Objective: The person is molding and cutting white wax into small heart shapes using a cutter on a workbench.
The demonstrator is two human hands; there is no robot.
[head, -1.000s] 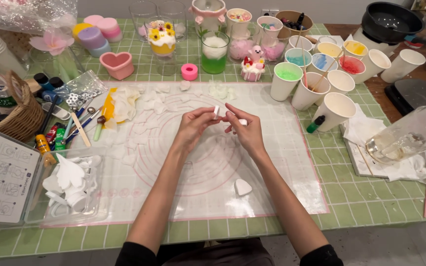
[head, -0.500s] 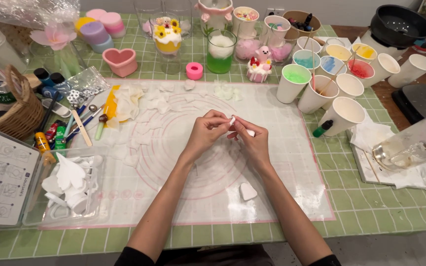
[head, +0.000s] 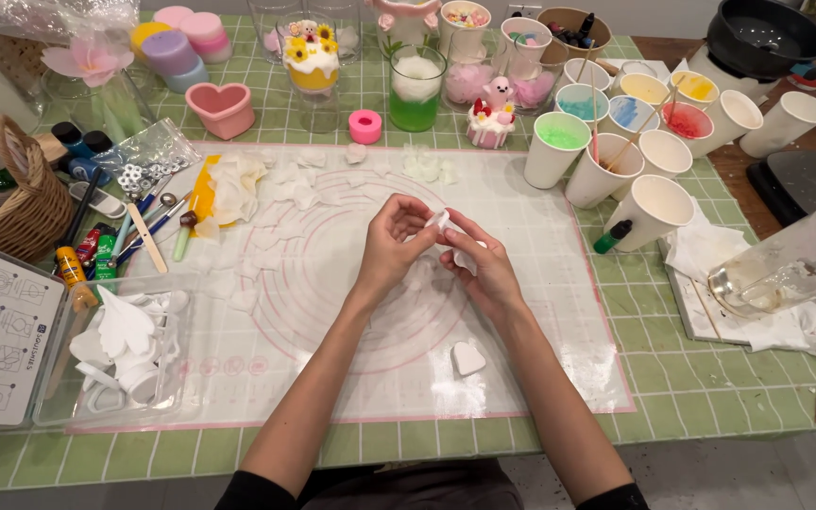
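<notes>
Over the middle of the translucent silicone mat (head: 540, 312), both hands meet above the pink printed rings. Left hand (head: 392, 244) and right hand (head: 484, 264) pinch one small white wax piece (head: 439, 221) between their fingertips, fingers drawn in narrow around it, held just off the mat. Nearer the mat's front edge, a white heart-shaped piece (head: 467, 358) lies flat, well apart from the hands. Up toward the mat's far left corner, a heap of thin white petals (head: 238, 184) rests beside a yellow scraper (head: 203, 192). Off the mat's left edge sits a clear tray (head: 59, 397) of white moulded shapes, with a wicker basket (head: 21, 203) behind it. Along the worktop's far edge: a pink heart dish (head: 224, 109), a glass of green wax (head: 416, 90) topped white, and a small pink figure candle (head: 493, 113). By the mat's far right corner, paper cups (head: 658, 203) cluster, several holding coloured wax and stir sticks. At the worktop's right edge, a clear jug (head: 786, 264) lies tilted on white paper.
</notes>
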